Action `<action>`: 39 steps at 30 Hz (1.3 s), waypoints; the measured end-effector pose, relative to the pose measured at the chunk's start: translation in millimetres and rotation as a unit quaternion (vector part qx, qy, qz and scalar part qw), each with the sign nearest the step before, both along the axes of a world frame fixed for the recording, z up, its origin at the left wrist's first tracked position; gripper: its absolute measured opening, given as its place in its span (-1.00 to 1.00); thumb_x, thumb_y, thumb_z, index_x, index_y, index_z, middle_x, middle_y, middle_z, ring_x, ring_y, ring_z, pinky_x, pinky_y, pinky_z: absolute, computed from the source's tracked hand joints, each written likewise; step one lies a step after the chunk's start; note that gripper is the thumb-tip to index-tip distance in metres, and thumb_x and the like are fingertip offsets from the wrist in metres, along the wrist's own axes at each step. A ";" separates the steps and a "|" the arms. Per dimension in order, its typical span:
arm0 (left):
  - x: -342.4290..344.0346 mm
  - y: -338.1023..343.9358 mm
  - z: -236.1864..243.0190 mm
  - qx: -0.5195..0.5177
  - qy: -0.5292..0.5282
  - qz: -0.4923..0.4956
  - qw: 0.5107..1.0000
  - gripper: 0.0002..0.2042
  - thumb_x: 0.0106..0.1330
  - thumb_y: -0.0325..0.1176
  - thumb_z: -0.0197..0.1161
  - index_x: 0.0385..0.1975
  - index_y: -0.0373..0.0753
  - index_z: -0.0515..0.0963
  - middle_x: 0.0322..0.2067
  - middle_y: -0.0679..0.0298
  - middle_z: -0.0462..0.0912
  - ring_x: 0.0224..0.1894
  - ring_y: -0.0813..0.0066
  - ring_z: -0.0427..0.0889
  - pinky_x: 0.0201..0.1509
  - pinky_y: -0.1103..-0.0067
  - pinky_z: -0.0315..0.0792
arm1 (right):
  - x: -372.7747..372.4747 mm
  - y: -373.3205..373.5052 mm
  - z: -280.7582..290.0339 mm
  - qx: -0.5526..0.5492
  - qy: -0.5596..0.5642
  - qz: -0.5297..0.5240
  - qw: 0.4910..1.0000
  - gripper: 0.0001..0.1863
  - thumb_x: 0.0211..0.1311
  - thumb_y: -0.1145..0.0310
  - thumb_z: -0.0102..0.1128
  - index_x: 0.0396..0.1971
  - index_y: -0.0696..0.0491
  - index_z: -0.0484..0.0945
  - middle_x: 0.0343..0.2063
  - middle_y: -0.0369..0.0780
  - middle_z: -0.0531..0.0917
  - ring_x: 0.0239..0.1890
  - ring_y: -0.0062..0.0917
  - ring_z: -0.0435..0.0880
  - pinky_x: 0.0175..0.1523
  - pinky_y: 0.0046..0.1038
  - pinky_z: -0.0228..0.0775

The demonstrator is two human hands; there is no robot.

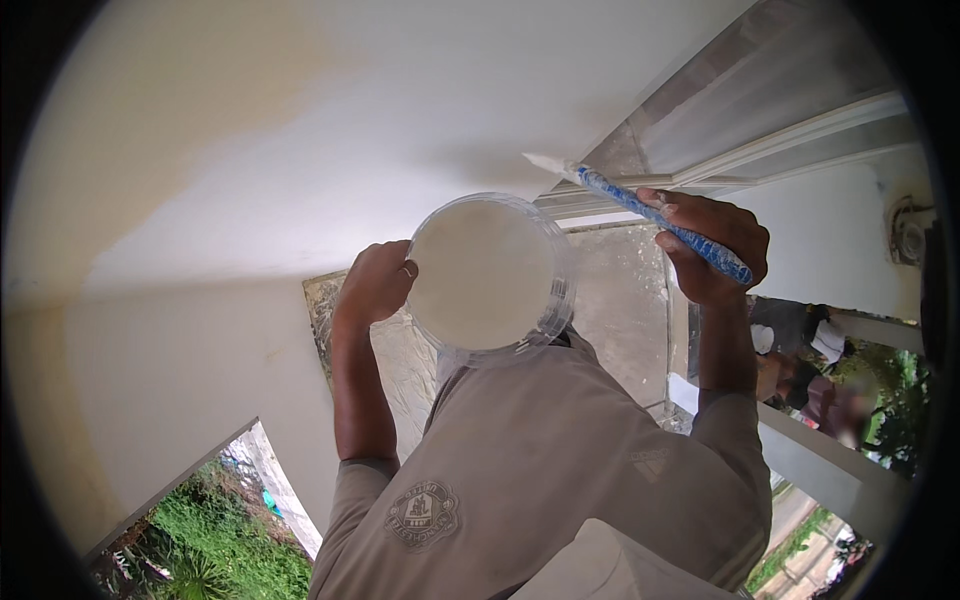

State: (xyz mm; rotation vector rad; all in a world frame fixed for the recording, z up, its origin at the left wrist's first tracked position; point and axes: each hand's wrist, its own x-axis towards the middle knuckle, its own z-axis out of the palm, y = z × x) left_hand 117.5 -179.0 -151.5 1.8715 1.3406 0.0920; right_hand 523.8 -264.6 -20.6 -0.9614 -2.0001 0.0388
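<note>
A white flap [615, 565] shows at the lower edge, too cropped to tell what it is; above it spreads the person's dull grey-brown shirt [560, 430], with a round crest on one side of the chest. Both forearms rise from its short sleeves.

The left hand [376, 285] grips the bucket [563, 290] at the left of its rim. The thumb bends at the edge, the knuckles are folded, and the fingertips are hidden, so how they press underneath cannot be told. The bucket is round and see-through, held out in front of the shirt, with a smooth, pale cream fill [485, 270] showing in its mouth.

The right hand [717, 243], higher and well to the right of the bucket, pinches the brush [640, 207] between thumb and bent fingers. Its blue handle is smeared with white, the butt end lying by the palm. The bristles [545, 162], whitish and drawn to a point, aim up and left, apart from the bucket; whether they touch anything cannot be told.

Below lies a grey, stained floor [622, 310]. Beyond stands a wall [330, 150], white in the middle and yellowish toward the left. A pale frame [770, 148] runs at upper right. Through openings appear greenery [235, 535] at lower left and, at right, a blurred person [822, 400] near foliage.
</note>
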 end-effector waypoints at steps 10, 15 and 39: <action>-5.1 3.8 -6.0 0.030 -0.025 -0.021 0.999 -0.78 0.50 -0.40 0.13 -0.31 -0.42 0.62 -0.62 0.08 0.58 -0.58 0.25 0.61 -0.31 0.23 0.52 | 36.7 49.5 101.4 0.168 -0.240 -0.039 0.955 -0.65 0.28 0.44 0.67 0.04 0.04 0.80 -0.01 -0.10 0.92 0.02 -0.28 0.95 0.06 -0.33 0.89; -2.9 4.1 1.5 0.004 -0.031 -0.014 0.999 -0.79 0.41 -0.38 0.14 -0.29 -0.44 0.60 -0.50 -0.11 0.62 -0.43 -0.07 0.62 -0.19 0.12 0.50 | 29.5 18.7 142.4 0.189 -0.214 -0.065 0.956 -0.63 0.30 0.46 0.65 0.07 0.07 0.76 -0.02 -0.06 0.91 0.03 -0.20 0.95 0.06 -0.31 0.90; -4.4 -0.5 -3.9 0.034 -0.031 -0.017 0.999 -0.78 0.51 -0.39 0.15 -0.28 -0.41 0.66 -0.61 0.06 0.60 -0.58 0.22 0.64 -0.32 0.24 0.53 | 10.9 18.8 135.2 0.131 -0.221 0.026 0.966 -0.59 0.30 0.42 0.64 0.09 0.11 0.69 -0.06 -0.05 0.90 0.03 -0.20 0.94 -0.01 -0.32 0.90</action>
